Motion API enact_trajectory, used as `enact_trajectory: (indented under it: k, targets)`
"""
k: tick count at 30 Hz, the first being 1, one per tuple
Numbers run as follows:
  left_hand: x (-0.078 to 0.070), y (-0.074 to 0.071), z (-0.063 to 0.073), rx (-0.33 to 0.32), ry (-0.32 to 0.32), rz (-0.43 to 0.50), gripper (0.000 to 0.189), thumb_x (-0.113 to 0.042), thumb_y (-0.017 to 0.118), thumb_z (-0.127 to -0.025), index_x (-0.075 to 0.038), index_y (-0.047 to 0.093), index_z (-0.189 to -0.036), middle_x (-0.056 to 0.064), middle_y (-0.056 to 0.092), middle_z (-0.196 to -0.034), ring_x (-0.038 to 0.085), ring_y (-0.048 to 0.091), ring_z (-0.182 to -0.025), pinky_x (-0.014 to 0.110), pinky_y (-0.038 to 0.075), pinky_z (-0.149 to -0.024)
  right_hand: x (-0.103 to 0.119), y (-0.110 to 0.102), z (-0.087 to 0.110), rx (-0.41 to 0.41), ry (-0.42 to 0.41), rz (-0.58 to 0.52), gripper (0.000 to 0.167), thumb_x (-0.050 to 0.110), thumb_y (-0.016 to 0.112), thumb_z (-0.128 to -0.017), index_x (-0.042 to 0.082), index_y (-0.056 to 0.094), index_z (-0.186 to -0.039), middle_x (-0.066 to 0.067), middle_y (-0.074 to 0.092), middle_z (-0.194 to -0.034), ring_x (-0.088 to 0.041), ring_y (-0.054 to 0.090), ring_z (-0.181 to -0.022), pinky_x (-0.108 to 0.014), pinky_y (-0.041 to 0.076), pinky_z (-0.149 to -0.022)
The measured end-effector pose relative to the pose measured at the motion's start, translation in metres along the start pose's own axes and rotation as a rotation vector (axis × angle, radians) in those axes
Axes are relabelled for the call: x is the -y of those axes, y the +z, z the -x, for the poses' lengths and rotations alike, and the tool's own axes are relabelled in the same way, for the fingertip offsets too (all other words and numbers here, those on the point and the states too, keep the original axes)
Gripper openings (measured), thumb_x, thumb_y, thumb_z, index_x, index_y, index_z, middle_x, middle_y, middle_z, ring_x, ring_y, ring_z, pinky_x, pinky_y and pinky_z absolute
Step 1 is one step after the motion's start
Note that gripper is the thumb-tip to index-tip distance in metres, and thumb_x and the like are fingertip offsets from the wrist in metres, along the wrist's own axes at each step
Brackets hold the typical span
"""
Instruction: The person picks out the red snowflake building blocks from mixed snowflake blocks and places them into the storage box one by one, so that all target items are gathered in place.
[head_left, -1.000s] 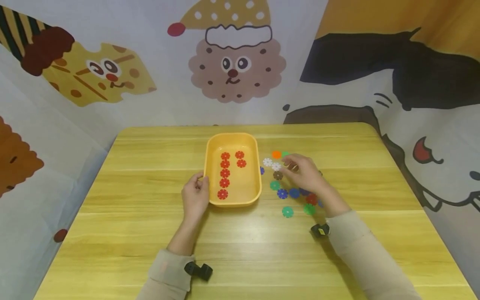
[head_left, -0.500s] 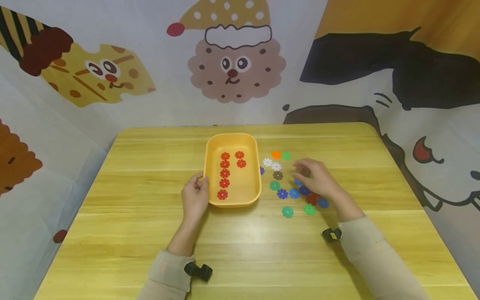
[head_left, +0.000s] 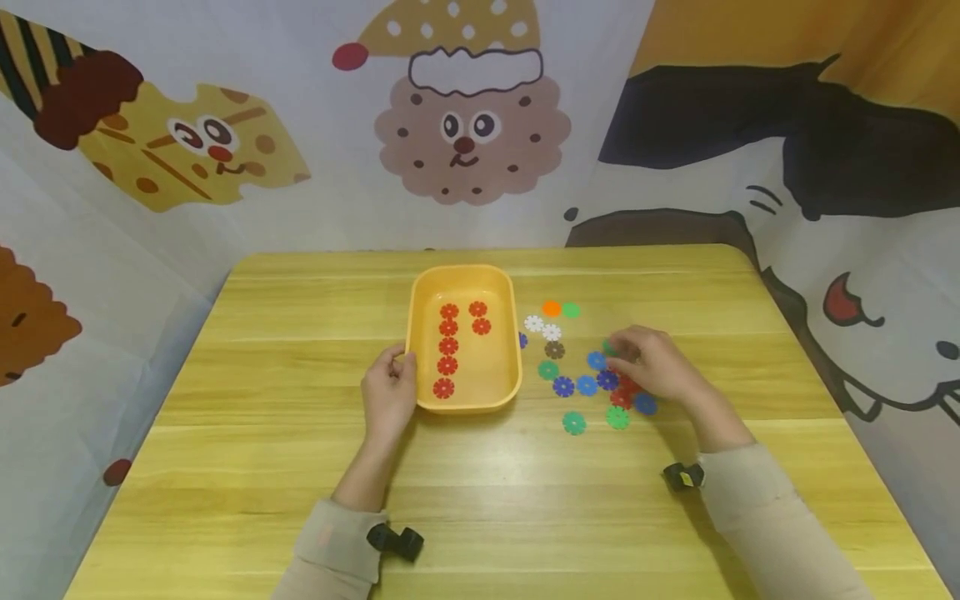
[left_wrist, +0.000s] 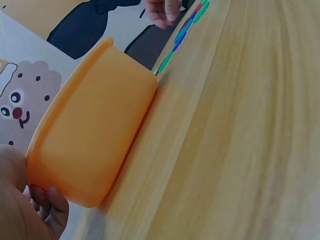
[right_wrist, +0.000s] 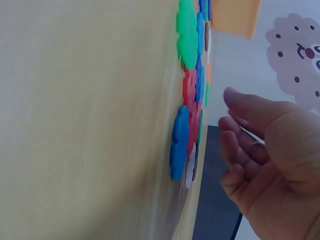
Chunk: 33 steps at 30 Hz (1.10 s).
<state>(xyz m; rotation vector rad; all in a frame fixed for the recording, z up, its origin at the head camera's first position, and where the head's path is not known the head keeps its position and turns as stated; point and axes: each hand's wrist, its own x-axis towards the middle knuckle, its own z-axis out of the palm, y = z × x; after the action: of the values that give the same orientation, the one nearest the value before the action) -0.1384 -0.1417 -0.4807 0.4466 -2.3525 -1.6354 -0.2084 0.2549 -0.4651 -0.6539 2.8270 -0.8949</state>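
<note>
A yellow plastic tray (head_left: 486,390) stands mid-table with several red snowflake discs (head_left: 447,346) inside, five-odd of them in a left column and two at the upper right. My left hand (head_left: 390,392) holds the tray's left side; in the left wrist view the thumb is at the rim and the curled fingers (left_wrist: 57,210) are against the outer wall. My right hand (head_left: 656,365) is over the loose discs right of the tray. The right wrist view shows its fingers (right_wrist: 250,107) loosely bent and holding nothing, apart from a blue disc (right_wrist: 179,145) and red discs (right_wrist: 190,90).
Right of the tray lie loose discs: an orange disc (head_left: 551,308), white discs (head_left: 551,332), a brown disc (head_left: 554,350), and several green and blue ones. A patterned cloth (head_left: 315,225) hangs behind the wooden table (head_left: 300,467). Small black cameras (head_left: 396,542) are on both wrists.
My right hand has moved right and toward me, from near the white discs to over the red ones, uncovering green and blue discs. The left hand and tray stay in place.
</note>
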Motion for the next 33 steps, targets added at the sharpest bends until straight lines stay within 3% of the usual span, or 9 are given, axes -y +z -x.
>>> enact_trajectory:
  k: [5,15,22,30,33]
  targets:
    - [0.0,0.0,0.0,-0.002,0.004,-0.005,0.032,-0.021,0.059,-0.103,0.001,0.066,-0.125,0.008,0.056,-0.072,0.017,0.05,-0.055,0.02,0.041,-0.044,-0.006,-0.002,0.003,0.06,0.017,0.031,0.017,0.008,0.075,-0.092,-0.001,0.07,-0.105,-0.004,0.068,-0.088,-0.017,0.061,-0.077,-0.037,0.053,-0.07]
    - [0.0,0.0,0.001,-0.01,0.016,-0.004,0.03,-0.02,0.06,-0.103,0.001,0.067,-0.123,0.008,0.056,-0.071,0.017,0.05,-0.055,0.021,0.041,-0.044,-0.01,-0.003,0.005,0.085,0.058,0.071,0.022,0.015,0.075,-0.093,-0.002,0.07,-0.105,-0.005,0.069,-0.087,-0.02,0.064,-0.078,-0.043,0.056,-0.073]
    - [0.0,0.0,0.001,-0.011,0.027,-0.011,0.03,-0.02,0.06,-0.103,0.002,0.067,-0.123,0.009,0.056,-0.071,0.017,0.05,-0.054,0.021,0.041,-0.043,-0.012,-0.004,0.003,0.137,0.092,0.04,0.023,0.015,0.075,-0.091,-0.002,0.067,-0.105,-0.003,0.063,-0.08,-0.017,0.056,-0.069,-0.035,0.05,-0.065]
    - [-0.001,0.0,0.001,0.0,0.012,-0.005,0.031,-0.019,0.059,-0.103,0.001,0.066,-0.125,0.008,0.056,-0.07,0.016,0.049,-0.054,0.02,0.04,-0.043,-0.013,-0.006,0.003,0.16,0.118,0.007,0.028,0.018,0.075,-0.093,-0.003,0.066,-0.109,-0.015,0.062,-0.103,-0.025,0.059,-0.089,-0.042,0.052,-0.077]
    - [-0.001,0.0,0.001,0.003,0.003,-0.007,0.032,-0.02,0.059,-0.103,0.0,0.066,-0.126,0.008,0.057,-0.071,0.017,0.049,-0.054,0.02,0.04,-0.043,-0.013,-0.006,0.003,0.142,0.131,0.018,0.031,0.018,0.073,-0.095,-0.005,0.065,-0.113,-0.016,0.063,-0.104,-0.029,0.06,-0.091,-0.046,0.053,-0.079]
